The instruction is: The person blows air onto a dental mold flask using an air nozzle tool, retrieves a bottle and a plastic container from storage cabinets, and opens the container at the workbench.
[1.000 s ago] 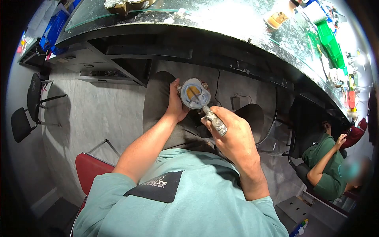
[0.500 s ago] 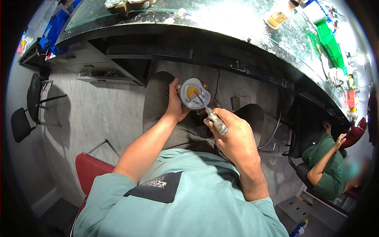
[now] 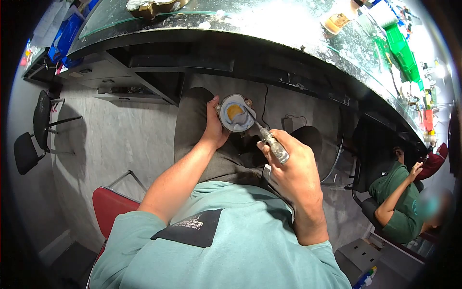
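Observation:
My left hand (image 3: 216, 127) is wrapped round the side of a round flask (image 3: 230, 99), which has metal lugs on its rim. White plaster-like material fills it, with a bluish ring and a yellow-orange patch in the middle. In my right hand (image 3: 297, 166) is a knife-like tool (image 3: 275, 145), its thick handle smeared with white. The tool's thin blade reaches to the right part of the fill, near the rim. The flask is above my lap, between my knees. My right fingers partly cover the handle.
Ahead runs a workbench (image 3: 202, 25) with white residue, holding a bottle (image 3: 335, 21) and a green bin (image 3: 403, 53). A red chair (image 3: 113, 209) is at my left, a black chair (image 3: 36, 130) farther off. A seated person (image 3: 397, 202) is at right.
My right hand has moved a little right and towards me, drawing the blade from the yellow patch to the right side of the fill. My left hand and the flask stay nearly still.

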Motion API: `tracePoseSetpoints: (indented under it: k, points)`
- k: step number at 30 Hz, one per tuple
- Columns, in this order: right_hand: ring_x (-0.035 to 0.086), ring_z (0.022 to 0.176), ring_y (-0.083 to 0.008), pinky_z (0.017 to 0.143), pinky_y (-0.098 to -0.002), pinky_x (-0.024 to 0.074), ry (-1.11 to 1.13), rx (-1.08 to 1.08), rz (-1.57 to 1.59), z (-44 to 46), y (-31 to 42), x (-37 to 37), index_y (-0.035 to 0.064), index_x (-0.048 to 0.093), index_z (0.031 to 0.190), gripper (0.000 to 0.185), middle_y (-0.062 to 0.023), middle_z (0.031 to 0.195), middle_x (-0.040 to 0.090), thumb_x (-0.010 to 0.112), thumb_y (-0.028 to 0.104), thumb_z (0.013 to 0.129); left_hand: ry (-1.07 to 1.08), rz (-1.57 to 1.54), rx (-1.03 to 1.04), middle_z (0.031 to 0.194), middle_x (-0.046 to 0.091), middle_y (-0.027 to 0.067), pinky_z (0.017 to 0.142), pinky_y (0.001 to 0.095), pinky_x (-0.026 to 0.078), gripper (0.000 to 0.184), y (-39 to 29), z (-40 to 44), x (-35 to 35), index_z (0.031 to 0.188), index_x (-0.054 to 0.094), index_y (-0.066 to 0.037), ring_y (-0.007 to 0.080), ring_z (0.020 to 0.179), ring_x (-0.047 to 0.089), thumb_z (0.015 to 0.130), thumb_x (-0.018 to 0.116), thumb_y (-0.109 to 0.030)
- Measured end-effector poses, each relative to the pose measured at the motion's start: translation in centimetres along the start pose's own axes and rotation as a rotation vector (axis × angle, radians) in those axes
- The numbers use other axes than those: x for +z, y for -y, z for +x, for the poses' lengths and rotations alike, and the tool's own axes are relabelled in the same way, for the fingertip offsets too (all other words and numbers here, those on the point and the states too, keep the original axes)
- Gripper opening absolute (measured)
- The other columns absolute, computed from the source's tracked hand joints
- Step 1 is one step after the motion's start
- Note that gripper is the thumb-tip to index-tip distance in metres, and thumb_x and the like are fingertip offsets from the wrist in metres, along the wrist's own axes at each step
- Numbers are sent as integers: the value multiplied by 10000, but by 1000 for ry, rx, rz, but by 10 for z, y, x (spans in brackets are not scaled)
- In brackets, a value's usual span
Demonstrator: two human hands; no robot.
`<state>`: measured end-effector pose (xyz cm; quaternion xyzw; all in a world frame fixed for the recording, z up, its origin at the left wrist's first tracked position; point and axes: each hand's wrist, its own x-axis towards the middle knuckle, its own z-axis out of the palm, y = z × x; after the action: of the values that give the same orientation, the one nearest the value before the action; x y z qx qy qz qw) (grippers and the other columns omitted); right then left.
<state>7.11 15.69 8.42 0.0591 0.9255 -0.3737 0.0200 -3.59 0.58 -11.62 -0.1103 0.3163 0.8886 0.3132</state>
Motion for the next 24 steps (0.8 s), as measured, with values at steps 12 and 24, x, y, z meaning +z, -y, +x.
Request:
tracePoseSetpoints:
  k: [12,24]
  points:
    - [720,851,-367,734,-440,566,89,109,-40,-5,4,-11,35,668,1026,182,-160,910,721,744,168,927,101,153,192,1328,676,137,1089,409,456,789,-2,-3,5,1419,592,-7,278,1250,620,1029,297,-626]
    - [726,864,-366,728,-437,572,66,96,-33,-3,-1,-11,28,662,1026,186,-164,921,724,756,136,907,78,144,172,1344,669,136,1094,400,447,780,-4,-2,4,1444,577,-9,273,1260,614,1040,276,-605]
